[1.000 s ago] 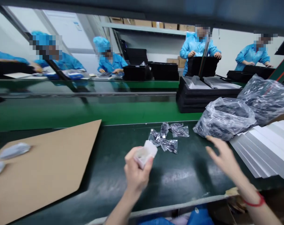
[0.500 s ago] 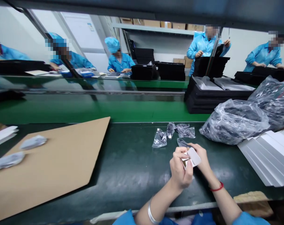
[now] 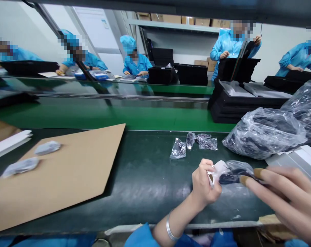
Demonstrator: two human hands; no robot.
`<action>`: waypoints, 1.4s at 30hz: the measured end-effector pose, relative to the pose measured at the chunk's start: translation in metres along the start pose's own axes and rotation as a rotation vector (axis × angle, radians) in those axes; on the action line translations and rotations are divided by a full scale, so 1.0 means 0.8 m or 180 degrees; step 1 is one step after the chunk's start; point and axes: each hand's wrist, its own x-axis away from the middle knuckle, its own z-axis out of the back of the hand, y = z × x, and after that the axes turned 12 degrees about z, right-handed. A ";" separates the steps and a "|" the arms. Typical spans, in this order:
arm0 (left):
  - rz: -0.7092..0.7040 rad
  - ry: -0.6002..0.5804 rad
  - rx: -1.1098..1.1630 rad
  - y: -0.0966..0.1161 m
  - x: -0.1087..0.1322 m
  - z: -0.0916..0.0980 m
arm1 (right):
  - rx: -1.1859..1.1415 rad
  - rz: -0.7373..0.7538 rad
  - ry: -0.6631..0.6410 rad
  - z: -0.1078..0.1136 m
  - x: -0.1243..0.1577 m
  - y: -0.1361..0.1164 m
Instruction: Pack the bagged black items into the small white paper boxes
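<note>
My left hand is closed on a small white box with its flap up, above the dark green work surface. My right hand looks large and slightly blurred at the right; brownish covers show on two fingertips. Its fingers pinch a clear plastic bag with a black item inside, perhaps a coiled cable. The bag's left end meets the mouth of the box; whether any of it is inside I cannot tell. Beyond my hands lie several small clear bags with dark contents.
A large clear bag of dark items stands right of the small bags, near grey-white sheets. Black trays are stacked behind. At left, a brown cardboard sheet bears two wrapped packets. Several co-workers in blue sit or stand opposite.
My right hand has moved right and nearer the camera, bringing the bagged black item up against the box. My left hand, with the box, appears slightly further right as the view shifts.
</note>
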 end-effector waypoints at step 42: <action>-0.0231 0.0075 -0.0201 -0.004 0.011 -0.009 | -0.2198 -0.2856 0.1448 -0.112 0.000 -0.067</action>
